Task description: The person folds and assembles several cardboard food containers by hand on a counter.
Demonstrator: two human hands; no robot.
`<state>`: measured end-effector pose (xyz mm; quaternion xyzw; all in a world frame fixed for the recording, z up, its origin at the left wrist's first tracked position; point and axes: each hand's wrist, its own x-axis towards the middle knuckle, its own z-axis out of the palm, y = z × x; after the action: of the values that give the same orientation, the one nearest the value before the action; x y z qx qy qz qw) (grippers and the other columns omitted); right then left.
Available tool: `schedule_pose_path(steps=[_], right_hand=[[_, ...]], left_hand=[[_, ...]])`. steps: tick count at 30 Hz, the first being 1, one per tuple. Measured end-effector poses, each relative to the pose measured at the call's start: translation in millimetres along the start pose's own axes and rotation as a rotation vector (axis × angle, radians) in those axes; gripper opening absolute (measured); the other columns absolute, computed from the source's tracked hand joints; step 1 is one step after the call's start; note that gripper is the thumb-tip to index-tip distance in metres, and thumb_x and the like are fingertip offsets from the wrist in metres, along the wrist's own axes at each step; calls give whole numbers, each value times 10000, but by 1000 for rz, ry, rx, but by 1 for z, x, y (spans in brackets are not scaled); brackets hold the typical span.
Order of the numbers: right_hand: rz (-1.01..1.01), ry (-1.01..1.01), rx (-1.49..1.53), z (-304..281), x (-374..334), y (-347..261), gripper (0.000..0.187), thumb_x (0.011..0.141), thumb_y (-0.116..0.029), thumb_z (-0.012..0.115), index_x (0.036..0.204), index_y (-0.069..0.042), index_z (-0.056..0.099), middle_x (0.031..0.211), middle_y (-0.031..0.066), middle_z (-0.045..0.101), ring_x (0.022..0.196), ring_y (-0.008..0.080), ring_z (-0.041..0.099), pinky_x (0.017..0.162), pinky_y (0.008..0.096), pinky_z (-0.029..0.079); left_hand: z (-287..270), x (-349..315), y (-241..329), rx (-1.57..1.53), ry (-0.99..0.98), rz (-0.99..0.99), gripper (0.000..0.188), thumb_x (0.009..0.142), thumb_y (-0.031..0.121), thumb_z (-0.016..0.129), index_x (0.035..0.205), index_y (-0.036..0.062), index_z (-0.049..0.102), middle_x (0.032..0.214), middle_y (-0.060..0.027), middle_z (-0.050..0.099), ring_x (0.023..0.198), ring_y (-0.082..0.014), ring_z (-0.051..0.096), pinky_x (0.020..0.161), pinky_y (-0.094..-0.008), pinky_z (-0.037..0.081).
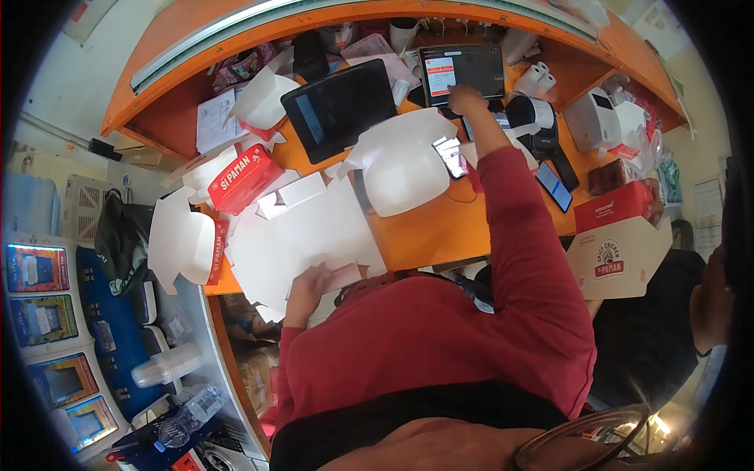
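Note:
My left hand [309,287] is closed on the near edge of a large unfolded white carton [314,239] that lies on the orange table. A small pinkish flap [343,275] of that carton stands beside my fingers. My right arm reaches across the table, and my right hand [466,100] is at the screen of a tablet [452,72], a finger stretched toward it and nothing held. Below that hand, a part-folded white carton [407,169] sits open next to a lit phone [451,158].
Red-and-white boxes [245,179] stand at the left, beside a dark-screened tablet [338,110]. A black printer [532,125] and another phone [554,187] lie right. There a co-worker holds a box [616,251]. Plastic cups [167,366] and a bottle [191,418] are lower left.

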<state>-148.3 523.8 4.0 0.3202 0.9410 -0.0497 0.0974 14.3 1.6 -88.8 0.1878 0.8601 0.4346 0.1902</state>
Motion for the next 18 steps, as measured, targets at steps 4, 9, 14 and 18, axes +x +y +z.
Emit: schedule_pose_path(steps=[4,9,14,18], right_hand=[[-493,567,611,-23,-96,-23,274,900,-119,555,1138,-108,690,1008,163,678,928,316,658,828,396,508],[-1202,197,769,-1,-240,-63,374,856,-241,672,1202,-111,618,1228,104,598,1139,308,537,998,425,380],[-1181,232,810,27,-295,-97,493,784,-365,736,1198,-137,599,1290,94,549,1243,311,463,1079,516,253],[-1165,255,1071,52,-315,-137,199,770,-251,749,933,-170,669,1053,15,608,1089,254,541,1011,502,321]], left_hand=[[-2,7,0,-129,31,-161,231,950,203,600,985,-11,682,814,-109,682,729,-192,632,688,-317,494],[-22,9,1,-660,246,-255,245,976,237,595,929,13,681,808,-38,670,696,-79,577,642,-243,467],[-57,0,28,-889,309,-117,244,973,236,616,958,0,675,820,-11,670,705,-64,570,652,-215,455],[-60,-14,32,-701,311,-79,197,960,181,633,965,-10,684,795,19,644,710,-38,536,652,-193,426]])
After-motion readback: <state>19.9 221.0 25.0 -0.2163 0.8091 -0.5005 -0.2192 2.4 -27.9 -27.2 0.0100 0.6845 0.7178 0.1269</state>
